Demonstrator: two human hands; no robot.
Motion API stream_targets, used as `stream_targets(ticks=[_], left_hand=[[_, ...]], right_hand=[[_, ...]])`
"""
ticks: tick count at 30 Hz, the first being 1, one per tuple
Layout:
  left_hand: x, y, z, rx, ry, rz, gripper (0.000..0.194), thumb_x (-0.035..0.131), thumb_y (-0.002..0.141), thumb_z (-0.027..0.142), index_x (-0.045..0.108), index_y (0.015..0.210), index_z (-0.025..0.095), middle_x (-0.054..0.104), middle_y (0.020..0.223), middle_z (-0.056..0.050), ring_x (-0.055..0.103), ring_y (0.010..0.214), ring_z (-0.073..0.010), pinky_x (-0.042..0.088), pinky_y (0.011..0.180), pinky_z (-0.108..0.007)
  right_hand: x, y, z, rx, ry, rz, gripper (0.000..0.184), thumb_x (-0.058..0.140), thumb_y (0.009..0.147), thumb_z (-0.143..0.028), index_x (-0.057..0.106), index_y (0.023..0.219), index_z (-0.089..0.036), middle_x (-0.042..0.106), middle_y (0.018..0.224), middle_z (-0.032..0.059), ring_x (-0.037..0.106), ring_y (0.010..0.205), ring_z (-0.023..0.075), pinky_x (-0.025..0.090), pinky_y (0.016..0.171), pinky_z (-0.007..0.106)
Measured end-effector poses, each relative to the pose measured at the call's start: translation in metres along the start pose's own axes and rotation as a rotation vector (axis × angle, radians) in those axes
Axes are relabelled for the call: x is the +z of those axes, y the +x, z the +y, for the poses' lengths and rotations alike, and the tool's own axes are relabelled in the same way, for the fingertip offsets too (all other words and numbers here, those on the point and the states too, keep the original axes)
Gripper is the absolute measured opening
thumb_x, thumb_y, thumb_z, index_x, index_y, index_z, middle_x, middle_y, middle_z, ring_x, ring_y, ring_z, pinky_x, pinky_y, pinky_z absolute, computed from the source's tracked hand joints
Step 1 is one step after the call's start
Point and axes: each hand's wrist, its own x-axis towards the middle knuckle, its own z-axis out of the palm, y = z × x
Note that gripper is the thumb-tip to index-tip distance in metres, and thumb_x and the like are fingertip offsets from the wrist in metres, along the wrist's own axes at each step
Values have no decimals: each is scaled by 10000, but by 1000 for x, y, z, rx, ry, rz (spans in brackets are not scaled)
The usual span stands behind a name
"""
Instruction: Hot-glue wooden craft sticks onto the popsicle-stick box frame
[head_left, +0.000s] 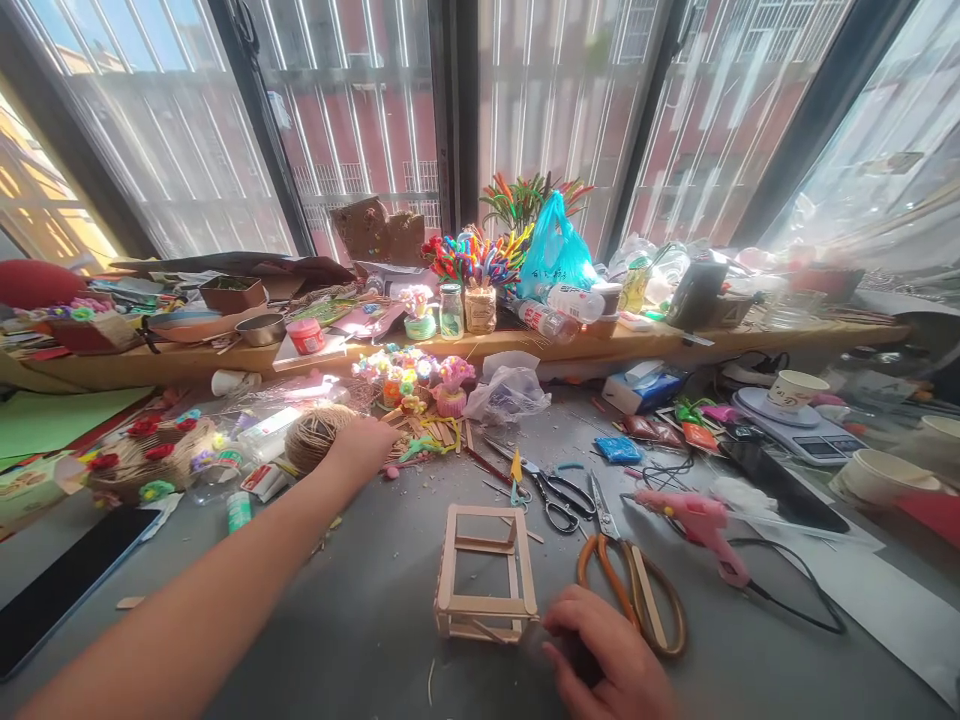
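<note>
A box-shaped frame of craft sticks [487, 605] stands on the grey table in front of me. Just to its right is my right hand [611, 655], thumb and forefinger apart, with nothing visible between them. My left hand [364, 450] reaches across to a pile of loose craft sticks [446, 432], beside a ball of twine [319, 440]. Its fingertips are at the pile's left edge, and the hand itself hides most of its fingers. Brown-handled scissors [626, 590] lie beyond my right hand, with a craft stick [649, 597] across their handles.
Black-handled scissors [559, 495] and a pink glue gun [701, 525] with its cable lie beyond and to the right. A phone [71, 580] is at the left. Crochet-like flowers [454, 375], a kitchen scale [802, 425] and a crowded ledge [420, 350] line the back.
</note>
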Motion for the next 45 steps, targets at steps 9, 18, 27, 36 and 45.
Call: stream_targets(ticks=[9,18,27,36,45], left_hand=[[-27,-33,11,24,-305,291,243,591,1009,331,804,968,220,824,1059,-100,729,1082,-307,541,967,-394],[-49,-93,113,-198,-1546,28,308,849,758,469,734,828,191,706,734,-4,605,645,-143,482,675,-276],[-46,-103,139,-175,-1723,-78,334,857,701,435,623,727,200,616,678,28,507,640,-126,419,660,-268],[-21,-87,121,-88,-1380,141,345,827,779,465,727,1016,235,720,1066,-48,627,1003,-245,470,846,-335],[3,-75,124,-136,-1585,-122,377,756,824,526,764,975,181,765,1017,-65,652,967,-247,476,905,-356]], right_hand=[[4,-7,5,89,95,34,57,549,1024,-236,594,1011,-268,623,823,10,614,668,174,530,598,253],[-11,2,-9,127,57,231,263,564,1063,-250,644,1312,-286,749,1036,79,754,860,223,659,751,302],[-29,64,-54,-367,-203,153,343,608,1034,-120,711,1333,-252,842,977,84,748,773,217,646,703,362],[-23,68,-43,-375,-190,124,326,563,1049,-84,691,1323,-203,864,1030,120,796,910,254,677,774,396],[-25,76,-35,-428,-190,66,266,552,1062,-67,719,1264,-111,848,1123,158,790,1035,254,668,887,383]])
